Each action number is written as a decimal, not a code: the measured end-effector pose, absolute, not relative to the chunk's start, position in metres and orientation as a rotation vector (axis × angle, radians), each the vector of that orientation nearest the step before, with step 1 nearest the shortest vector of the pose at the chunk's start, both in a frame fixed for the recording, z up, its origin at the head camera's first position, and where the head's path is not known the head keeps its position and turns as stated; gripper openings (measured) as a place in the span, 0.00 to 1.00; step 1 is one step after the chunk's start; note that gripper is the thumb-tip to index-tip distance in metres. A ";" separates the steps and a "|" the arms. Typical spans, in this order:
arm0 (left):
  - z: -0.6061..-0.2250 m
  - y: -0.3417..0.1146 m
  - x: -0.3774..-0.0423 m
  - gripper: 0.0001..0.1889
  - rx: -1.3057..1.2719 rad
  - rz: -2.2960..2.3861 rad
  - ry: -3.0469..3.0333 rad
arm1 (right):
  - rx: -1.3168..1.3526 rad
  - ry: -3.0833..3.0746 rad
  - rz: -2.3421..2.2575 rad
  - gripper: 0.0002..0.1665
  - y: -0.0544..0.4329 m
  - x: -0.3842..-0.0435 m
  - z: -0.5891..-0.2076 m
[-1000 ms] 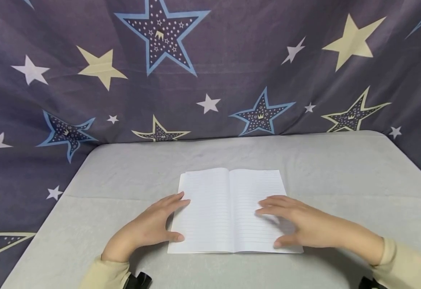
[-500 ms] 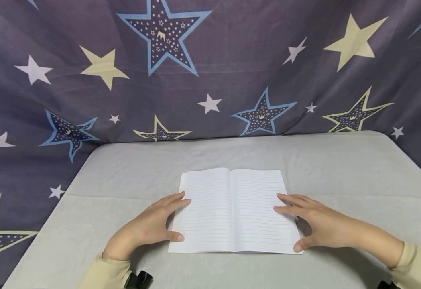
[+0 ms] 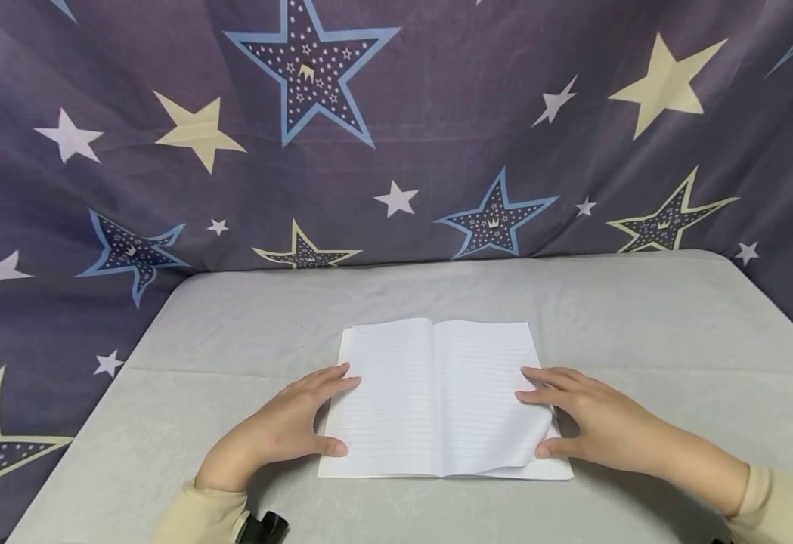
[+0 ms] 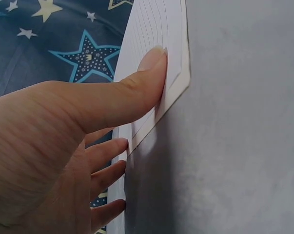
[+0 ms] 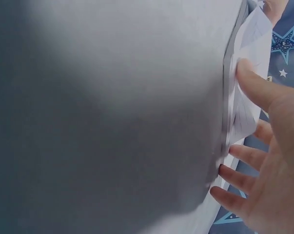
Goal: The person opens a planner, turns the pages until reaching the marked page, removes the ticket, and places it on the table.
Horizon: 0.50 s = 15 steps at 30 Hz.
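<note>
An open lined notebook [image 3: 392, 400] lies on the table in the head view. My left hand [image 3: 280, 423] rests at its left edge, thumb and fingertips spread over the margin. In the left wrist view the left thumb [image 4: 149, 70] presses near the corner of the page. My right hand [image 3: 596, 419] is at the right edge, index fingertip on the right-hand page [image 3: 481, 393] and fingers spread. Its thumb pushes the lower corner of that page, which bends up and inward. In the right wrist view the bent page [image 5: 244, 119] stands beside the right thumb [image 5: 251, 85].
A pale grey cloth covers the table [image 3: 437, 291]. Behind and to the left hangs a dark curtain [image 3: 423, 98] with stars. A black wrist strap device [image 3: 263, 527] shows below the left sleeve [image 3: 199, 517].
The right hand moved right from over the page to its edge, then its thumb slid inward and the lower right page corner curled up. The left hand stayed in place.
</note>
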<state>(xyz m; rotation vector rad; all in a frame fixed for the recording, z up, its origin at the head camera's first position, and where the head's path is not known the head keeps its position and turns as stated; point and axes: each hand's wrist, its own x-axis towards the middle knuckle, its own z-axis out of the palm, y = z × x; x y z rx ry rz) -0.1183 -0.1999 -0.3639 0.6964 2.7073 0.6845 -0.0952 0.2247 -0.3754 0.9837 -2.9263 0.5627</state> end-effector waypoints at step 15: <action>-0.365 -0.200 -0.118 0.46 0.630 0.671 2.703 | 0.722 -2.728 0.913 0.59 0.198 -0.093 -0.354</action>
